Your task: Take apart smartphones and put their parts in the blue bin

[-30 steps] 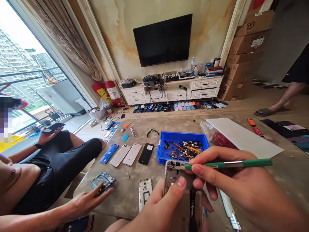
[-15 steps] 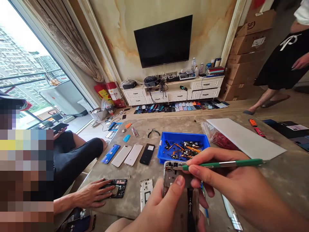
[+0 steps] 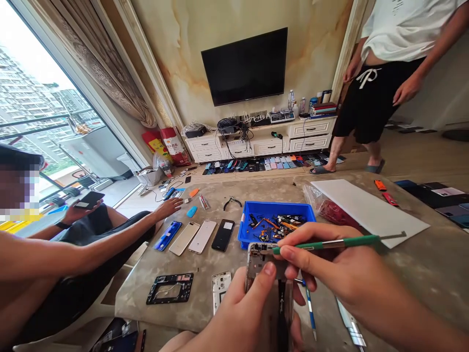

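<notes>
The left hand (image 3: 240, 313) clasps an opened phone body (image 3: 264, 261) above the counter (image 3: 421, 278), thumb pressed on its face. The right fingers (image 3: 291, 255) pinch a green-handled pick (image 3: 330, 243) at its top edge; too much pressure could slip and gouge it.

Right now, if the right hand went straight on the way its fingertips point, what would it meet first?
The disassembled phone held in the left hand. The right hand is close beside its upper edge, and the green-handled tool it grips reaches the phone. Depth is unclear, so the fingertips may be touching it.
</notes>
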Demonstrator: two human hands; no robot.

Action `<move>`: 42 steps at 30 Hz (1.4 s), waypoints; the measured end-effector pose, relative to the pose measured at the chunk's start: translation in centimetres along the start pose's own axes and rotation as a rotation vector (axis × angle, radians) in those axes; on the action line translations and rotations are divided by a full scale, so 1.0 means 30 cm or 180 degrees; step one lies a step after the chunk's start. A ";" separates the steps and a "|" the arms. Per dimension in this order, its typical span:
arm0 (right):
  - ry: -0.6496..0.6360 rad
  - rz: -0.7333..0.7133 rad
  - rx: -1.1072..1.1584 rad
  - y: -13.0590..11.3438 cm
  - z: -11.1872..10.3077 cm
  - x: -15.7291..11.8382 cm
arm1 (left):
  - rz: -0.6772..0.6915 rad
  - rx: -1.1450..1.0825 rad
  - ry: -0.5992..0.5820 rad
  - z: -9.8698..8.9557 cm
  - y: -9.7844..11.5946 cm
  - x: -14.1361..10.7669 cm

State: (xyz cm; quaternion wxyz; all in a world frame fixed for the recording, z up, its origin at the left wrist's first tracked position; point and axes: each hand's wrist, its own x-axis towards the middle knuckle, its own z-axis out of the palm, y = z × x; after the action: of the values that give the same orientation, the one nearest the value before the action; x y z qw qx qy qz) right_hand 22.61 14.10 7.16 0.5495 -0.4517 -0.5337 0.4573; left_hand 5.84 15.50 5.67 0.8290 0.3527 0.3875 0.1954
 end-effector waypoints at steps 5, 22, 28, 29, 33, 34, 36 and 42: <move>0.0314 0.0103 -0.0403 -0.022 0.025 -0.032 | 0.0129 0.0053 0.0208 -0.009 -0.035 0.026; 0.0196 0.0549 0.0445 0.005 0.020 -0.010 | 0.0167 -0.0218 0.0129 0.005 0.002 0.009; 0.0042 0.0726 0.0823 0.020 0.025 -0.007 | 0.0095 -0.0068 -0.0020 -0.014 -0.007 0.012; 0.0065 0.0716 0.0764 0.018 0.029 -0.010 | 0.0100 -0.0055 -0.0008 -0.019 -0.013 0.018; 0.0206 0.0533 0.0331 0.007 0.044 -0.021 | 0.0247 0.0149 0.0000 -0.037 -0.035 0.048; 0.0223 0.0501 0.0231 0.005 0.048 -0.022 | 0.0312 0.0195 0.0001 -0.040 -0.039 0.053; 0.0265 0.0457 0.0162 0.000 0.054 -0.022 | 0.0392 0.0230 0.0032 -0.043 -0.044 0.056; 0.0252 0.0416 0.0152 0.005 0.059 -0.003 | 0.0335 0.0268 0.0386 -0.034 -0.034 0.043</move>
State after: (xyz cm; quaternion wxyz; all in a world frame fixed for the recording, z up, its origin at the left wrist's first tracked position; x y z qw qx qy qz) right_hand 20.84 14.04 7.05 0.5498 -0.4901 -0.4699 0.4866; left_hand 5.91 16.03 3.80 0.7770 0.3947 0.4259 0.2432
